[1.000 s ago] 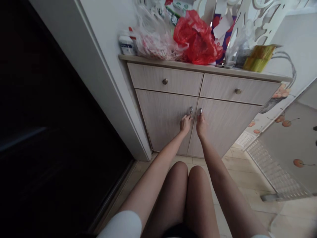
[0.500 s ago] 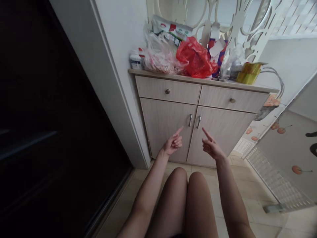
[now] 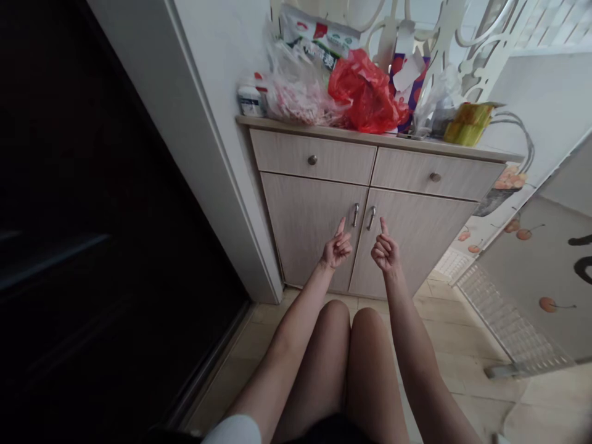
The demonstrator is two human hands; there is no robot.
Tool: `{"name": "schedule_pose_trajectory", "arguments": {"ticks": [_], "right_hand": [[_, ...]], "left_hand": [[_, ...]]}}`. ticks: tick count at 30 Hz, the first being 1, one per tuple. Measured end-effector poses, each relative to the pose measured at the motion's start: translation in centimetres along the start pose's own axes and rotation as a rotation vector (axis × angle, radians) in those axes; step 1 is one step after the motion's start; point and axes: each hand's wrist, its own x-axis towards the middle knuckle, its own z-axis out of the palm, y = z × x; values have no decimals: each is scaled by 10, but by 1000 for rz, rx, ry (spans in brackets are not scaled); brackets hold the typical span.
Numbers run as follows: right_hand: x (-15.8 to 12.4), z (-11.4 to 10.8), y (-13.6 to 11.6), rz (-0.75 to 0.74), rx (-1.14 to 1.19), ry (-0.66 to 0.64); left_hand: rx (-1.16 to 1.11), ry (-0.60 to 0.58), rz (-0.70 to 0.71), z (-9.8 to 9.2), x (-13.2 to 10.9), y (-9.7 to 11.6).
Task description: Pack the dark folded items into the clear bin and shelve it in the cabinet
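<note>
Just below the cupboard's two door handles [image 3: 356, 214], the left hand [image 3: 337, 250] and right hand [image 3: 385, 251] hover empty, forefingers raised. One fingertip could slip off a slim handle, and a jolt might topple the piled bags [image 3: 365, 92] above.

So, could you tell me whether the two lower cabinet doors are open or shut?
Shut: both doors sit flush, their handles side by side.
</note>
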Motion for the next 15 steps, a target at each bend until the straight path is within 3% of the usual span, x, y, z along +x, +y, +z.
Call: {"name": "schedule_pose_trajectory", "arguments": {"ticks": [2,5,8,11,15], "right_hand": [[10,-5,0,-49,-315,155],[33,-6,3,-297,-984,500],[61,-4,8,-385,-1420,585],[83,-2,15,-306,-1476,530],[85,-2,21,-285,-1430,570]], "left_hand": [[200,23,-4,-2,17,0],[707,271,154,6,54,-2],[1182,441,277,19,85,-6],[1460,416,229,25,96,-12],[1610,398,270,21,84,-17]]}}
